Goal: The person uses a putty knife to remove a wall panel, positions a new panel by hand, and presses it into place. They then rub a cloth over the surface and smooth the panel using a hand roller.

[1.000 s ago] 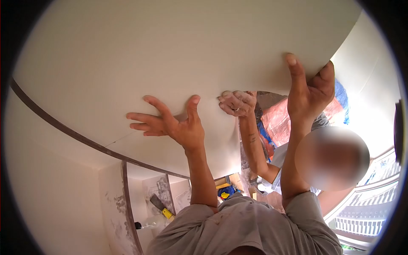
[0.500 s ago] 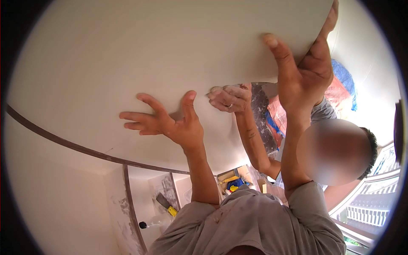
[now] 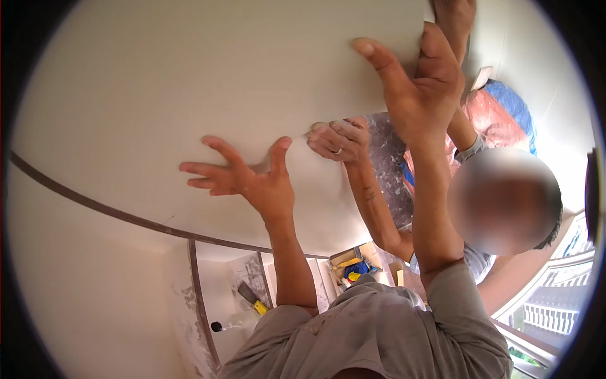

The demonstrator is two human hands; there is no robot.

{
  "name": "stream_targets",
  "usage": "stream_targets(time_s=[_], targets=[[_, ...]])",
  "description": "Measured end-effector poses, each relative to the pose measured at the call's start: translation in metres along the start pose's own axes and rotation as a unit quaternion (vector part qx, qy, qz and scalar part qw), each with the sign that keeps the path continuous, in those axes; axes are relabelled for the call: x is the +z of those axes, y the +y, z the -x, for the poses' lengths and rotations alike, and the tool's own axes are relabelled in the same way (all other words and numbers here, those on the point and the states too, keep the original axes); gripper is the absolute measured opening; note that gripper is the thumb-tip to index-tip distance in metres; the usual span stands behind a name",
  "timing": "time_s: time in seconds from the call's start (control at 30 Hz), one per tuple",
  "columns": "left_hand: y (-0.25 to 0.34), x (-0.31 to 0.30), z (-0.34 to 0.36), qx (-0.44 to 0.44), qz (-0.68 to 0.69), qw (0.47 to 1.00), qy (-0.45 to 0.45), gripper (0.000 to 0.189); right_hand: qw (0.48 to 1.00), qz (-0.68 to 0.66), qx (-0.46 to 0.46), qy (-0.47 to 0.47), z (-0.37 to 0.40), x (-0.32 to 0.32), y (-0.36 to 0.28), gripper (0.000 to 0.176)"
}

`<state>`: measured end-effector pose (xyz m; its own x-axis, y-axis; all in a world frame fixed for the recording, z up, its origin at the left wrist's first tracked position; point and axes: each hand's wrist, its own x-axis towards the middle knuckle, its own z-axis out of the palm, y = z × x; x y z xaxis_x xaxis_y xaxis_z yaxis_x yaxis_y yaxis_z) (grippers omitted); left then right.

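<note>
**Ana:** What does the head camera show?

**Ben:** It looks up. A big white board [image 3: 221, 76] fills the top of the picture. It is held up high, flat over the person's head.

**Ana:** Where is the left hand?

**Ben:** The left hand [image 3: 252, 183] lies flat on the underside of the board, near its lower edge. It is wide open, with the fingers spread far apart. It holds nothing and only presses.

**Ana:** And the right hand?

**Ben:** The right hand [image 3: 420, 88] is at the board's right edge, near the top. It holds that edge. The thumb [image 3: 379, 57] is pressed on the underside. The fingers go around the edge, and I cannot see their tips.

**Ana:** Is somebody else there?

**Ben:** Yes. Another person's hand [image 3: 338, 142] touches the board's edge between the two hands, just beside the left thumb. It wears a ring [image 3: 338, 151]. A second hand of the other person [image 3: 454, 16] is at the board's edge above the right hand.

**Ana:** What else is around?

**Ben:** A dark strip [image 3: 95, 203] runs below the board's lower edge. Far down there is a scraper with a yellow handle [image 3: 251, 298] and a box [image 3: 363, 252] with yellow and blue things in it. A red and blue sheet [image 3: 505, 117] lies past the right edge. The person's gray shirt [image 3: 379, 335] is at the bottom.
</note>
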<state>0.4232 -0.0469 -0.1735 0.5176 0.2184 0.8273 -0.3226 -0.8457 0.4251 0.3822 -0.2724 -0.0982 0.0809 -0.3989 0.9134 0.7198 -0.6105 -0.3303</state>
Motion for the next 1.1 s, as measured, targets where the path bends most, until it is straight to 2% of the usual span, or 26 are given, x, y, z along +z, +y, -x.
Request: stream_targets(time_s=[0.13, 0.23, 0.33, 0.4, 0.47, 0.5, 0.57, 0.6, 0.67, 0.77, 0.87, 0.97, 1.0, 1.1], targets=[[-0.003, 0.003, 0.001, -0.004, 0.001, 1.000, 0.016, 0.121, 0.997, -0.003, 0.071, -0.012, -0.001, 0.001, -0.002, 0.031], [0.001, 0.004, 0.002, -0.007, 0.000, 1.000, 0.021, 0.121, 0.984, -0.028, 0.174, -0.031, -0.011, 0.001, -0.016, 0.027], [0.010, 0.002, -0.001, -0.013, 0.014, 0.999, 0.028, 0.121, 0.983, -0.170, 0.070, -0.003, -0.009, 0.014, 0.011, 0.027], [0.010, 0.003, -0.001, -0.015, 0.020, 0.999, 0.026, 0.123, 0.992, -0.120, 0.048, 0.001, -0.009, 0.015, 0.013, 0.027], [0.005, 0.004, -0.003, -0.012, 0.014, 1.000, 0.021, 0.127, 0.989, -0.112, 0.095, -0.023, -0.016, 0.010, 0.003, 0.027], [0.005, 0.002, -0.004, -0.014, 0.009, 1.000, 0.022, 0.125, 0.979, -0.130, 0.150, -0.046, -0.021, 0.004, -0.007, 0.027], [0.008, 0.002, -0.003, -0.016, 0.005, 1.000, 0.020, 0.121, 0.981, -0.108, 0.146, -0.064, -0.021, -0.004, -0.010, 0.027], [0.009, 0.002, -0.002, -0.017, 0.004, 1.000, 0.017, 0.122, 0.992, -0.070, 0.090, -0.061, -0.019, -0.006, -0.008, 0.026], [0.008, 0.001, -0.003, -0.020, 0.001, 1.000, 0.013, 0.123, 0.997, -0.037, 0.033, -0.061, -0.014, -0.010, -0.007, 0.026], [0.007, 0.001, -0.004, -0.021, 0.017, 1.000, 0.006, 0.126, 0.994, -0.080, 0.033, -0.074, -0.013, -0.015, -0.005, 0.026], [0.006, 0.000, -0.004, -0.017, 0.024, 1.000, 0.002, 0.126, 0.987, -0.127, 0.050, -0.080, -0.013, -0.018, -0.014, 0.030], [0.003, 0.000, -0.003, -0.011, 0.021, 1.000, 0.006, 0.126, 0.988, -0.063, 0.115, -0.087, -0.004, -0.032, -0.039, 0.044], [0.002, 0.000, -0.003, -0.013, 0.022, 1.000, 0.004, 0.125, 0.979, -0.060, 0.158, -0.117, 0.002, -0.043, -0.032, 0.049], [0.000, -0.002, -0.001, -0.016, 0.011, 1.000, 0.003, 0.123, 0.965, -0.074, 0.216, -0.126, 0.034, -0.043, 0.008, 0.043]])
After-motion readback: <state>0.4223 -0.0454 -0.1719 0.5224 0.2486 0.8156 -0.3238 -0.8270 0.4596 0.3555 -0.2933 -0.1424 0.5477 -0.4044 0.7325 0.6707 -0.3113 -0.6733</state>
